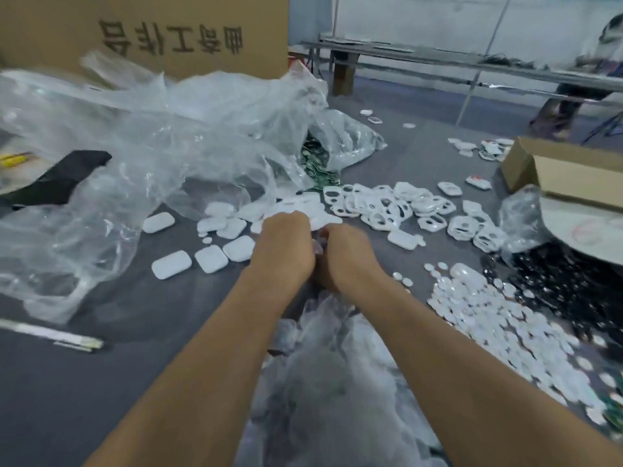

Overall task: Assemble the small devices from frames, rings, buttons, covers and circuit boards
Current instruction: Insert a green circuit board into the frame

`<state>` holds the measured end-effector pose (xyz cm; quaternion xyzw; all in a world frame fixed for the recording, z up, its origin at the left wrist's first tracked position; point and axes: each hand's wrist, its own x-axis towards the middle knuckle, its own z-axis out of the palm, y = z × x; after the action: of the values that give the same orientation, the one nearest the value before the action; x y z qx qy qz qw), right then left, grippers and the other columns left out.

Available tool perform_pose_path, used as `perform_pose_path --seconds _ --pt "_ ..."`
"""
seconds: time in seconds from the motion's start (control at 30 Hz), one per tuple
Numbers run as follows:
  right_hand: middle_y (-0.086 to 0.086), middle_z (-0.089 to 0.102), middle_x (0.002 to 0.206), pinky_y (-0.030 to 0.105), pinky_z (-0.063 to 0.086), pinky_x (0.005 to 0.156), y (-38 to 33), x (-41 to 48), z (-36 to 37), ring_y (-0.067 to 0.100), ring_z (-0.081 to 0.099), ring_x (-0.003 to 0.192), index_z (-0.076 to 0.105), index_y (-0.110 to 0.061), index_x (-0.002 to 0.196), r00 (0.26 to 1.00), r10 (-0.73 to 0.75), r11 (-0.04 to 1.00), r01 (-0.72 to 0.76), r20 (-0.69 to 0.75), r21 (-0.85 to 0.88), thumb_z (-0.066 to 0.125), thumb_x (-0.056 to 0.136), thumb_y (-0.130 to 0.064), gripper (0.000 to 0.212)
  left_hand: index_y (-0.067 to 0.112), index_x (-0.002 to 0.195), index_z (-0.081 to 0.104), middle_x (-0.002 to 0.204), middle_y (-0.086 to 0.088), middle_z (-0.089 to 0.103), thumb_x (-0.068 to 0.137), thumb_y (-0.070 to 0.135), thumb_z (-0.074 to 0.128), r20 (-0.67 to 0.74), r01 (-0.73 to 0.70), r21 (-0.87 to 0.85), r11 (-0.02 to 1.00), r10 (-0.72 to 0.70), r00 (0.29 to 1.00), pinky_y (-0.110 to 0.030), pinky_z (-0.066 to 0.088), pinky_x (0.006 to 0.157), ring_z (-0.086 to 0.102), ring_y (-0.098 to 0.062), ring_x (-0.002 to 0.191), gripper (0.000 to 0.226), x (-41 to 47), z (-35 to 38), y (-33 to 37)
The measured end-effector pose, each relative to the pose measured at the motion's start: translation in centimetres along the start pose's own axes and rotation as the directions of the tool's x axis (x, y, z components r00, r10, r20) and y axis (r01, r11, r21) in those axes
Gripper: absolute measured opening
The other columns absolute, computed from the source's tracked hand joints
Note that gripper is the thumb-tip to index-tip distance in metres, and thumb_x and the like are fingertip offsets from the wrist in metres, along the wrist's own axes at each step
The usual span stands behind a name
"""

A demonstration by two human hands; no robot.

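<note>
My left hand (282,246) and my right hand (347,256) meet at the middle of the grey table, fingers curled together around a small part that the hands hide. White covers (210,259) lie loose to the left of the hands. A heap of white frames (387,203) with openings spreads behind and to the right. Small white round buttons (499,315) form a wide pile at the right. Green circuit boards (315,163) spill from a clear bag behind. Black rings (566,281) lie in a dark heap at the far right.
Crumpled clear plastic bags (135,146) cover the left and back of the table. A large cardboard box (168,32) stands behind them. A small open carton (566,170) sits at the right. Another clear bag (330,365) lies under my forearms. A person sits at a far bench.
</note>
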<state>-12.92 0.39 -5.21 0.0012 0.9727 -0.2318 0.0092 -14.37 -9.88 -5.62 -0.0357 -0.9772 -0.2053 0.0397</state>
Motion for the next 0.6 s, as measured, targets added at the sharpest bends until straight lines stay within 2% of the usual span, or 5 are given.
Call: perform_pose_path --seconds 0.07,0.17,0.33,0.43,0.6 --pt "0.012 0.069 0.108 0.032 0.042 0.079 0.5 1.7 1.0 0.031 0.062 0.104 0.069 -0.012 0.101 0.998 -0.048 0.998 0.046 -0.047 -0.036 0.055 0.09 -0.016 0.018 0.009 0.114 0.07 0.116 -0.016 0.068 0.093 0.013 0.059 0.011 -0.027 0.04 0.999 0.026 1.0 -0.042 0.049 0.091 0.06 -0.034 0.11 0.024 1.2 0.6 -0.7" --pt "0.006 0.072 0.097 0.026 0.04 0.07 1.6 2.9 1.6 0.024 0.063 0.092 0.072 -0.015 0.099 0.996 -0.013 0.984 0.029 -0.093 0.178 0.065 0.087 -0.02 0.014 0.012 0.107 0.072 0.108 -0.013 0.07 0.091 0.01 0.063 -0.017 -0.047 -0.032 0.998 0.046 0.999 -0.042 0.051 0.086 0.063 -0.031 0.102 0.018 1.9 0.8 -1.9" --pt "-0.006 0.072 0.075 0.027 0.053 0.065 2.8 1.2 -0.8 0.017 0.067 0.074 0.075 -0.021 0.088 0.985 0.028 0.867 0.061 -0.17 0.494 0.076 0.086 -0.015 0.007 0.019 0.09 0.077 0.088 0.0 0.075 0.082 0.006 0.081 -0.047 -0.054 -0.447 0.893 0.036 0.998 -0.018 0.051 0.062 0.072 -0.016 0.084 0.016 0.6 -1.5 -1.7" --pt "0.003 0.077 0.079 0.036 0.06 0.069 4.1 -3.0 -3.5 0.017 0.071 0.07 0.076 -0.024 0.086 0.976 0.051 0.755 0.1 -0.211 0.648 0.076 0.089 -0.01 0.015 0.019 0.093 0.079 0.082 0.001 0.078 0.084 0.011 0.083 0.015 -0.063 -0.687 0.724 0.1 0.995 -0.009 0.048 0.057 0.071 -0.005 0.072 0.012 -2.1 -3.5 0.1" --pt "0.009 0.079 0.097 0.021 0.059 0.077 7.9 -13.6 -7.4 0.017 0.076 0.088 0.08 -0.011 0.099 0.987 0.123 0.402 0.048 -0.106 0.914 0.076 0.074 -0.015 0.025 0.007 0.091 0.078 0.086 -0.01 0.079 0.087 -0.002 0.074 0.181 0.081 -0.943 0.324 0.289 0.94 -0.023 0.061 0.073 0.075 -0.016 0.079 0.011 -8.6 -4.1 4.1"
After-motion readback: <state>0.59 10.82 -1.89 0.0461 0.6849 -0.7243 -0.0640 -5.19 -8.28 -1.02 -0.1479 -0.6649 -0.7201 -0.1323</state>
